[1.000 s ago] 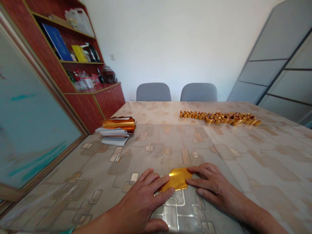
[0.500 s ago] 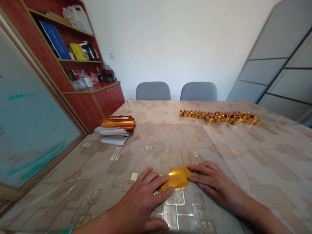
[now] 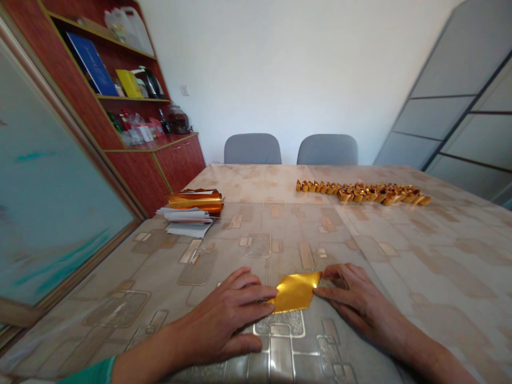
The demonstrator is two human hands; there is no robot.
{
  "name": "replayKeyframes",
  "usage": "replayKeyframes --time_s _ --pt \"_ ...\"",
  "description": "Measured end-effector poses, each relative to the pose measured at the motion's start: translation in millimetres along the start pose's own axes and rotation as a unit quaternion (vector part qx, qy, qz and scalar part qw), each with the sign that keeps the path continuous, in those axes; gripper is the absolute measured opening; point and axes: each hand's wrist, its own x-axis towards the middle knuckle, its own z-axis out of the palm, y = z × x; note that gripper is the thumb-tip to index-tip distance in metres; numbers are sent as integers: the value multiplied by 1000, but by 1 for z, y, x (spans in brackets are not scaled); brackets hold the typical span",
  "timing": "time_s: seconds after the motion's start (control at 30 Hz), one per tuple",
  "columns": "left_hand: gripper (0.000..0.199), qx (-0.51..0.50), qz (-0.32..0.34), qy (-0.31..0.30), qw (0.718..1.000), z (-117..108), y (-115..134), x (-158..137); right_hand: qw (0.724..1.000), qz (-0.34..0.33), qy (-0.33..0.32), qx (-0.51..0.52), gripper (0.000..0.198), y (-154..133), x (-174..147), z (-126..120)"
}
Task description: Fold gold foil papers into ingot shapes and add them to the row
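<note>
A sheet of gold foil paper [image 3: 298, 292] lies in front of me on the patterned tablecloth, its corners folded so that it has slanted ends. My left hand [image 3: 230, 309] rests flat with its fingers stretched out, and the fingertips press on the paper's left end. At the opposite end, my right hand [image 3: 356, 293] has its fingers bent and closed at the right edge, where the paper's corner looks slightly raised. The thumb tip of the right hand is partly hidden.
A stack of gold foil sheets [image 3: 196, 201] and white-backed papers [image 3: 188, 221] lies on the table's left side. Many small folded gold foil pieces [image 3: 364, 193] stand in rows at the far right. Two grey chairs [image 3: 253, 149] are behind the table; red shelves [image 3: 132, 122] stand at left.
My left hand has drawn back slightly to the left, its thumb now off the paper. The right fingers have moved from lying on the paper to bending at its right edge.
</note>
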Motion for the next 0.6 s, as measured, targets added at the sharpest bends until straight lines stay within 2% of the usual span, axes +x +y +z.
replayKeyframes --time_s 0.3,0.5,0.6 --pt "34 3 -20 -13 1000 4 -1 2 1000 -17 -1 8 38 -1 2 -2" --pt "30 -12 -29 20 999 5 -3 2 999 -34 5 4 41 0 7 -4" --pt "29 -14 -35 7 999 4 -4 0 999 -33 6 2 40 0 7 -4"
